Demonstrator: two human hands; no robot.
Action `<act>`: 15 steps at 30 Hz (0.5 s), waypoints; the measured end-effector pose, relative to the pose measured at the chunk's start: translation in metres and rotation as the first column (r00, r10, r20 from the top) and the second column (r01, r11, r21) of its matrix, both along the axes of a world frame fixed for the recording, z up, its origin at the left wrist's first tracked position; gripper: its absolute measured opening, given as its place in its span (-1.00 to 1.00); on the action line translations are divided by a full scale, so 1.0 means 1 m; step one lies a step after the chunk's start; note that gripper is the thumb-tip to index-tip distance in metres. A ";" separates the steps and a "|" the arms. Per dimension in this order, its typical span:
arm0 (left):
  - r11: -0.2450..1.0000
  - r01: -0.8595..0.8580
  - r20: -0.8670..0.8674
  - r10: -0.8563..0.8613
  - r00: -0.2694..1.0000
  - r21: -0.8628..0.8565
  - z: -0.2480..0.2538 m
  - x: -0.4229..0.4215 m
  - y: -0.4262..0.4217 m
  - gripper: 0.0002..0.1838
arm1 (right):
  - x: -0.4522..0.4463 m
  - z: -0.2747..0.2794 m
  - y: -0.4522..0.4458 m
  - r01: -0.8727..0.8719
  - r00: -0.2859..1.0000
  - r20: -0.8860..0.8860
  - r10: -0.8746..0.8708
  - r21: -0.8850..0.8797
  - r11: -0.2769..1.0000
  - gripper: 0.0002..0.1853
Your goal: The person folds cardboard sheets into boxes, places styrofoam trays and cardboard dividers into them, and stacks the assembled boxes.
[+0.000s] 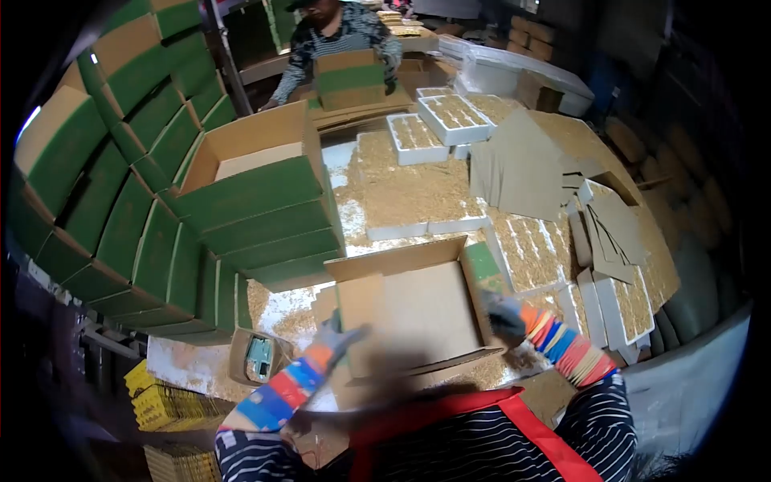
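Note:
An open cardboard box [430,309] with a bare inside sits in front of me, tilted a little. At its left wall is my gloved left hand [337,344], with the thumb over the inner side and the fingers along the outside. My gloved right hand [506,316] grips the right wall, its fingers partly hidden and dark. A brown blur covers part of the near wall, and I cannot make out what it is. Just left of my left forearm stands a small carton [261,356] with a teal object in it.
Green-and-brown boxes [128,241] are stacked on the left. White trays of brown, straw-like material [456,116] stand beyond, with cardboard sheets [518,165] on top at right. Across the table a person [341,36] stands behind another box [350,80]. Yellow crates [165,402] lie lower left.

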State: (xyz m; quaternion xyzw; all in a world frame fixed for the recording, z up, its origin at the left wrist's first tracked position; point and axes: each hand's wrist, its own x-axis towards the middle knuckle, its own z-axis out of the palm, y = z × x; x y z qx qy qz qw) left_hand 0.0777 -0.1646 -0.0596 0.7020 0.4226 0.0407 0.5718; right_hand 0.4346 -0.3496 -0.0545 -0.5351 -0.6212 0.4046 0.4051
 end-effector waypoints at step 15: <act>0.184 -0.935 0.947 -0.166 0.275 0.304 0.175 -0.013 0.124 -0.52 | 0.002 0.166 0.118 0.324 0.518 -0.832 -0.197 -0.022 0.946 -0.59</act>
